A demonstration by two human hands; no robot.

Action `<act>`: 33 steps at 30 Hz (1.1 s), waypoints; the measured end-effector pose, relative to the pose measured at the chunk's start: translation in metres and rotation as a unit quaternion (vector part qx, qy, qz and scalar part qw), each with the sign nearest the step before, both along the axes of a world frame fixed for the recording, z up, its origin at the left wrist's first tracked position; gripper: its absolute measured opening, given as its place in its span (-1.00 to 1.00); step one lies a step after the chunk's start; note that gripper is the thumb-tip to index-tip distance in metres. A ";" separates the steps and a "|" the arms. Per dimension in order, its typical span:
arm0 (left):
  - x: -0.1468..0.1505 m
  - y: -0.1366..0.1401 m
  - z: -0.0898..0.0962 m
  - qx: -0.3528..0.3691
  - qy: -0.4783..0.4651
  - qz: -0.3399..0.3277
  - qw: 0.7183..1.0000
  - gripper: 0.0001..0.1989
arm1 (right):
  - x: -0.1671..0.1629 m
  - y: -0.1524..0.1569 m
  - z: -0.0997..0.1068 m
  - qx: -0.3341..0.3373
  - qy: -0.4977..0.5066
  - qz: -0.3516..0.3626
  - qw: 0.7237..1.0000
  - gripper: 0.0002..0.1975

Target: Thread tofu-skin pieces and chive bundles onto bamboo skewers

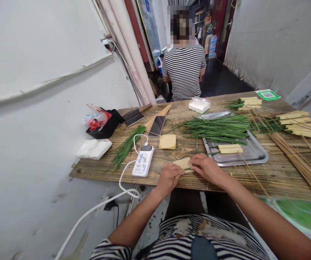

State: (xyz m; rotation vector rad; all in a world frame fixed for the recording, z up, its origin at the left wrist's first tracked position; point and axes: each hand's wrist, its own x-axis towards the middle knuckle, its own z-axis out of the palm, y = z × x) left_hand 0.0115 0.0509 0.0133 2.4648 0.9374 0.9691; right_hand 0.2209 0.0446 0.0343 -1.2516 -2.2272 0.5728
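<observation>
A pale yellow tofu skin sheet lies at the table's front edge, with a bit of green chive showing at its near, folded edge. My left hand pinches the left end of this sheet, fingers closed. At the right end, my right hand grips it with bent fingers and thumb. Just beyond is a stack of tofu skin squares. Finished-looking rolls on a skewer rest on the metal tray, close to my right hand. A large bunch of green chives lies across that tray.
Left are a white power bank with cables, more chives, a phone, napkins and a black box. Skewered rolls and bamboo skewers lie right. A tissue pack and a person are beyond.
</observation>
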 end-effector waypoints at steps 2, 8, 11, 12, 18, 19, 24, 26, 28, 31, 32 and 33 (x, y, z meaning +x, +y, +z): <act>0.000 0.000 -0.001 -0.008 0.000 0.003 1.000 -0.72 | -0.003 -0.011 0.000 0.084 -0.043 -0.005 0.995 -0.82; 0.001 0.001 0.002 -0.027 0.006 -0.001 1.000 -0.71 | -0.017 -0.025 -0.009 0.193 -0.140 0.030 0.971 -0.75; 0.001 0.002 0.003 -0.038 0.000 0.000 0.999 -0.73 | -0.018 -0.023 -0.014 0.220 -0.157 0.043 0.962 -0.72; 0.001 0.002 0.003 -0.042 -0.001 0.000 0.999 -0.74 | -0.018 -0.022 -0.015 0.227 -0.161 0.046 0.959 -0.72; 0.001 0.002 0.002 -0.040 -0.001 0.005 0.999 -0.76 | -0.018 -0.016 -0.014 0.208 -0.175 0.054 0.961 -0.78; 0.001 0.000 0.002 -0.030 0.005 0.011 0.999 -0.76 | -0.018 -0.014 -0.013 0.193 -0.174 0.056 0.964 -0.79; 0.000 -0.012 0.001 0.044 0.059 0.053 0.996 -0.80 | -0.020 -0.001 -0.012 0.112 -0.136 0.049 0.983 -0.76; -0.001 -0.016 -0.002 0.076 0.077 0.063 0.992 -0.78 | -0.021 0.003 -0.010 0.083 -0.131 0.038 0.987 -0.74; -0.002 -0.018 -0.006 0.116 0.083 0.073 0.987 -0.81 | -0.022 0.006 -0.004 0.058 -0.146 0.031 0.987 -0.73; -0.004 -0.017 -0.014 0.183 0.087 0.083 0.976 -0.85 | -0.021 0.009 0.007 0.025 -0.172 0.046 0.984 -0.73; -0.005 -0.017 -0.016 0.197 0.091 0.083 0.973 -0.84 | -0.021 0.011 0.010 0.017 -0.176 0.056 0.983 -0.72; -0.005 -0.016 -0.018 0.205 0.096 0.082 0.971 -0.82 | -0.020 0.012 0.012 0.011 -0.178 0.067 0.982 -0.72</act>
